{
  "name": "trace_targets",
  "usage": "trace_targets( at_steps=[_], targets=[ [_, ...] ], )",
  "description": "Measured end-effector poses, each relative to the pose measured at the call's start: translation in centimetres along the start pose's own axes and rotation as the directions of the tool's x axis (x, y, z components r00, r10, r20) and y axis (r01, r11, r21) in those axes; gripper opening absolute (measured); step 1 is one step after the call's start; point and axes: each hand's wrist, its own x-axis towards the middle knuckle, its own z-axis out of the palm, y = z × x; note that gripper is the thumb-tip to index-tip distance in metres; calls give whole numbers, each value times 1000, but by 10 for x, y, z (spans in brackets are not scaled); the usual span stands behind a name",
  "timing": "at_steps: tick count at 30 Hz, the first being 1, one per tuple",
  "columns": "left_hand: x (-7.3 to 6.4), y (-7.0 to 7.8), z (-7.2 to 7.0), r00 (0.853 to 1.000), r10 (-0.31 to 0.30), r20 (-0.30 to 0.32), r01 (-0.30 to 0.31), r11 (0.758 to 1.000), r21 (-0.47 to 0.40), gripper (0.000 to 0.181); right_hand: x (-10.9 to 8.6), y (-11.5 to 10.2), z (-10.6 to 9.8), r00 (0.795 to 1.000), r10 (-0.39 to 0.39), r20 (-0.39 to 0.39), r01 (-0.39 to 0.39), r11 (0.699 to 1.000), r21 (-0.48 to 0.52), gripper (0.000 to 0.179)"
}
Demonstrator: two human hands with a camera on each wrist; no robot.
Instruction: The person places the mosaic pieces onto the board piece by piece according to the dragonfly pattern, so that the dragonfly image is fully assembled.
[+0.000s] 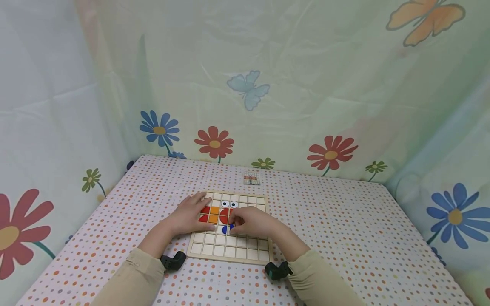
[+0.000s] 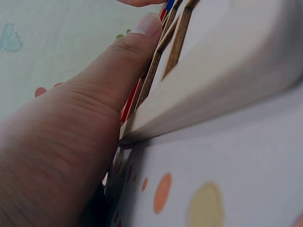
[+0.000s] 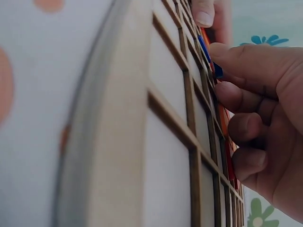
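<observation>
A wooden grid board (image 1: 229,258) lies on the table, its frame divided into small square cells. My left hand (image 1: 189,216) rests on the board's left side with fingers spread, and its thumb (image 2: 135,40) lies along the grid in the left wrist view. With thumb and index finger, my right hand (image 1: 254,222) pinches a small blue tile (image 3: 218,70) at the grid's middle. Beside it a blue rounded tile (image 1: 224,230) sits in a cell. Red tiles (image 1: 203,218), orange tiles (image 1: 214,211) and two eye tiles (image 1: 225,204) fill cells above. My right hand covers part of the red ones.
Behind the board a small picture card (image 1: 251,178) with a grid pattern lies on the dotted tablecloth (image 1: 325,221). A flowered curtain (image 1: 291,106) encloses the table at the back and sides. Dark wrist devices (image 1: 174,260) sit near the board's front corners.
</observation>
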Motion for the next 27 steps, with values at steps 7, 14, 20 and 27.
trace_targets(
  at_steps=[7,14,20,27],
  targets=[
    [0,-1,0,1000,-1,-5,1,1000,6,102,2,-2,5,1000,-15,-3,14,999,-43,15],
    [1,0,1,1000,-5,-8,5,1000,9,103,-1,-1,3,1000,13,-12,-14,1000,-19,13],
    [0,2,0,1000,-4,-6,4,1000,6,102,-1,-2,2,1000,16,-9,-16,1000,-25,9],
    [0,2,-2,1000,-4,1,4,1000,7,102,0,-5,3,1000,16,-11,-16,999,-39,11]
  ],
)
